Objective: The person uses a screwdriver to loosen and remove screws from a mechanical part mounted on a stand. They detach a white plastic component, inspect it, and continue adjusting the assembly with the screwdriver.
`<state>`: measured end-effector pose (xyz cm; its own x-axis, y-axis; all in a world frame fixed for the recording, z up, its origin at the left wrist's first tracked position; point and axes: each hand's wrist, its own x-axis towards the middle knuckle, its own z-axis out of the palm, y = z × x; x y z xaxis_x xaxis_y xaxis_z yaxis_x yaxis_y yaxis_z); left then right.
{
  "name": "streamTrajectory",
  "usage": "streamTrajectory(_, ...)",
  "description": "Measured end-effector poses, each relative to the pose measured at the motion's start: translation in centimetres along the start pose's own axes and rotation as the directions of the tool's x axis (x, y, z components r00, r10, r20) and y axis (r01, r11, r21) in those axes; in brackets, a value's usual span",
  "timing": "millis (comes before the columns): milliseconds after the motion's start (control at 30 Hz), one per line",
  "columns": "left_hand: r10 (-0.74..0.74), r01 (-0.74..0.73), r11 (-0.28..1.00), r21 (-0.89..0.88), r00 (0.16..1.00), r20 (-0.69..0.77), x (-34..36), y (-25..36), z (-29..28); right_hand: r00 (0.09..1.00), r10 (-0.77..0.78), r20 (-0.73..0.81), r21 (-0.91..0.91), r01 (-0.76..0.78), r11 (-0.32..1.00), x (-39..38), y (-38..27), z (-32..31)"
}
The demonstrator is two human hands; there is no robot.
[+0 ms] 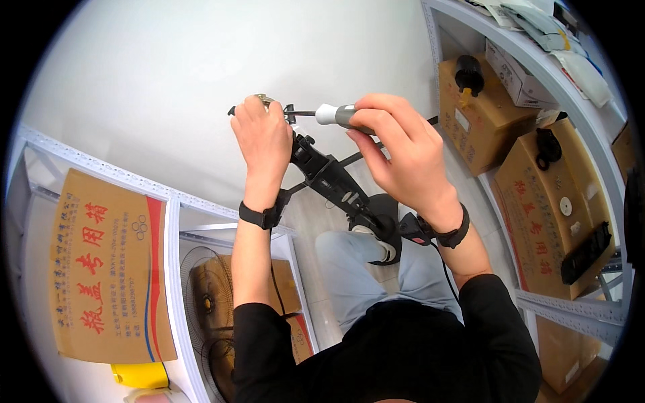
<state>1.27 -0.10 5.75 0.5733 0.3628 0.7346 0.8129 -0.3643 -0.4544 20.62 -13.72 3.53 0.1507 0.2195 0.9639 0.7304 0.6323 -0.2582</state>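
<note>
A black jointed stand point(321, 176) rises from a round dark base point(383, 245) between my feet. My left hand point(262, 138) is closed around the small metal-and-black fitting at its top, which my fingers partly hide. My right hand point(400, 144) grips a grey-and-white screwdriver point(333, 115) held nearly level, its shaft pointing left to that fitting beside my left hand. Whether the tip touches a screw is too small to tell.
On the left are shelving, a cardboard box point(107, 269), a yellow item point(140, 375) and wire fan guards point(205, 295). Right shelves point(581, 40) hold packets, boxes point(474, 141) and loose black parts point(584, 252). A white wall point(168, 80) is ahead.
</note>
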Motion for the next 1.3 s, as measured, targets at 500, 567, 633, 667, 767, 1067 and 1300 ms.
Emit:
streamTrajectory(500,0.264,-0.264,0.964,-0.016,0.964,0.043,0.9,-0.4,0.5,0.976,0.112,-0.184,-0.051,-0.123,0.991,0.3,0.0,-3.0)
streamTrajectory(567,0.19,-0.188,0.98,-0.063,0.981,0.04,0.5,-0.4,-0.3,0.968,0.139,-0.209,-0.022,-0.147,0.989,0.5,-0.4,-3.4)
streamTrajectory(633,0.088,-0.085,0.983,-0.164,0.996,0.008,0.1,-0.4,-1.1,0.963,0.149,-0.224,-0.003,-0.154,0.988,0.5,-0.6,-3.8)
streamTrajectory(667,0.02,-0.023,0.971,-0.238,1.0,-0.016,-0.1,-0.5,-1.5,0.96,0.155,-0.231,0.008,-0.158,0.987,0.5,-0.7,-4.0)
streamTrajectory(767,-0.264,0.258,0.846,-0.466,0.963,0.054,-1.6,-0.9,-2.5,0.935,0.196,-0.294,0.11,-0.17,0.979,0.1,-0.2,-3.8)
streamTrajectory(1067,-0.521,0.443,-0.436,-0.783,0.586,0.621,-8.7,2.5,-0.5,0.902,0.41,-0.138,0.419,-0.322,0.849,-2.4,-1.2,-1.4)
streamTrajectory(1300,0.139,-0.065,-0.978,0.198,0.505,0.852,-16.3,5.6,1.2,0.823,0.517,0.236,0.595,-0.543,0.593,-7.0,-1.3,3.7)
